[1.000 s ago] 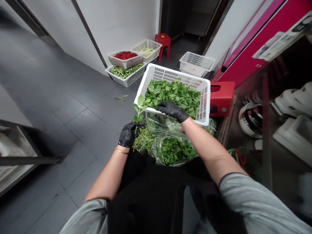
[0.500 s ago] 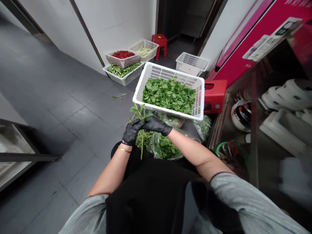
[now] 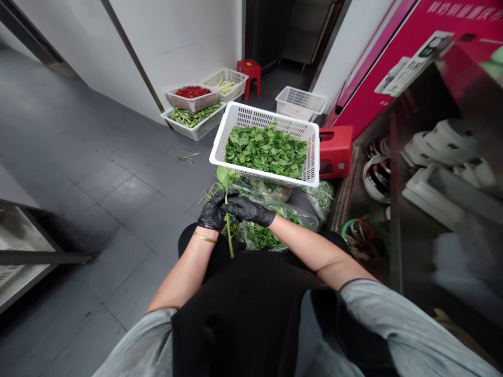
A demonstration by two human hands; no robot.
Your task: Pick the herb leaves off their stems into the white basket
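Observation:
A leafy green stem (image 3: pixel 229 236) stands nearly upright between my two black-gloved hands, its leaves at the top and its bare end pointing down toward my lap. My left hand (image 3: pixel 211 213) is closed around it from the left. From the right, my right hand (image 3: pixel 253 210) meets it with fingertips pinched at the stem's middle. Just beyond the hands, a white plastic basket (image 3: pixel 265 172) holds a heap of picked green leaves (image 3: pixel 267 151). Below my right wrist lies an open clear plastic bag (image 3: pixel 288 210) with more leafy greens (image 3: pixel 267 236), partly hidden by my forearm.
Baskets of red chillies (image 3: pixel 192 92), green pods (image 3: pixel 192 116) and pale vegetable pieces (image 3: pixel 226 85) stand by the wall. A red stool (image 3: pixel 249 68) is behind them. Another red stool (image 3: pixel 338 152) lies beside the white basket. Shelving with containers (image 3: pixel 436 196) borders the right; stem scraps (image 3: pixel 189 156) lie on the floor.
The stem has turned more upright, with its leafy top higher and nearer the basket. My right fingers have come down onto its middle. The whole view has shifted slightly.

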